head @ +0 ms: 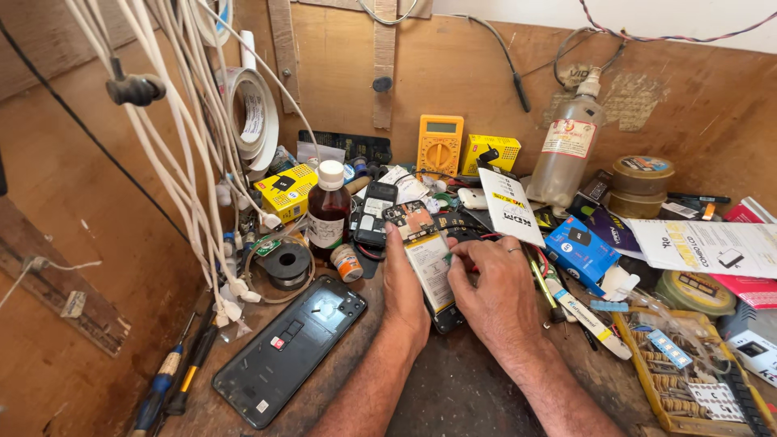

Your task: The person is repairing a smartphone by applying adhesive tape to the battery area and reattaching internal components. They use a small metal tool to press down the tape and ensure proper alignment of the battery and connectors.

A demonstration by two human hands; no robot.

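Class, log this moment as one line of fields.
left hand: steadies opened black phone | right hand: on phone's edge | beside: black rear cover, brown glass bottle

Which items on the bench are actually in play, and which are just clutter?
In hand:
left hand
right hand
opened phone

Lying about:
back cover
brown bottle
multimeter
blue box
screwdrivers
tape rolls
solder spool
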